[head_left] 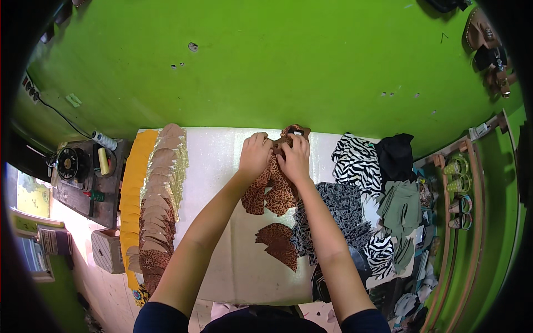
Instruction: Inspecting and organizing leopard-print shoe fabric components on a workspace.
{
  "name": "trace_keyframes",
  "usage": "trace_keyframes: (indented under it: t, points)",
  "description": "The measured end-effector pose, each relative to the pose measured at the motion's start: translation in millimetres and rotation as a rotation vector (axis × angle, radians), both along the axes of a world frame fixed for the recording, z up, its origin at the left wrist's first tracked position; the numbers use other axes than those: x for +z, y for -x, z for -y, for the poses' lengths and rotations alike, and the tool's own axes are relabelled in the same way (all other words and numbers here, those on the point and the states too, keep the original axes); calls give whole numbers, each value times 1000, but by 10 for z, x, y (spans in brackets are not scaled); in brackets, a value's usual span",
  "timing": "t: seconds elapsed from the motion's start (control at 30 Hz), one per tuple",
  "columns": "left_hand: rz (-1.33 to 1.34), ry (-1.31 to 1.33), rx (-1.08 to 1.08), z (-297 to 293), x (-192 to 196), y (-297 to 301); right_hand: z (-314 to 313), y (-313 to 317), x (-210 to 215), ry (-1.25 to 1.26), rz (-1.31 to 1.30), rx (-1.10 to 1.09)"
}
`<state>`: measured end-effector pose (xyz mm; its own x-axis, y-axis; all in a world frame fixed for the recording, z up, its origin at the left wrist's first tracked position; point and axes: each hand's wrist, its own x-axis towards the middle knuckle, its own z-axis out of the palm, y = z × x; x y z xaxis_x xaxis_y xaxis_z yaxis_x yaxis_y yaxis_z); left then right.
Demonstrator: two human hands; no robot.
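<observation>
Near the far edge of the white table (214, 161), my left hand (256, 155) and my right hand (295, 157) are close together with fingers bent around brown leopard-print fabric pieces (282, 194). The cloth is bunched between the fingertips, and its lower ends lie toward me in separate flaps. Part of the print also shows just beyond my right hand, crumpled against the far edge. My fingers hide the exact spot where the cloth is pinched. Closer to me, a small fanned stack of leopard-print pieces (280, 244) rests on the table, touched by neither hand.
Overlapping tan and patterned pieces (158, 208) run along the left, beside yellow pieces (135, 188). Zebra-print (358, 164), black (394, 158), dark patterned (338, 208) and olive pieces (401, 205) pile up rightward. A sewing thread cone (104, 140) stands on the dark side table (83, 188). Sandals (459, 183) hang on a rack.
</observation>
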<state>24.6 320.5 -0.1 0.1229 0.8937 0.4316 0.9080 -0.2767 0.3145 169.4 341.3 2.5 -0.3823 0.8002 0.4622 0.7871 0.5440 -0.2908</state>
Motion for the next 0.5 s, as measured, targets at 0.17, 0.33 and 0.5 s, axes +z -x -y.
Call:
trace_keyframes:
  t: [0.17,0.33,0.5]
  points:
    - [91,22,-157,248,281,222,169,-95,205,238,-52,183]
    - [177,60,-158,740,511,502,586,38,346,298,-331,271]
    - [531,282,-52,1362,577,658,1168,165,276,757,-599,260]
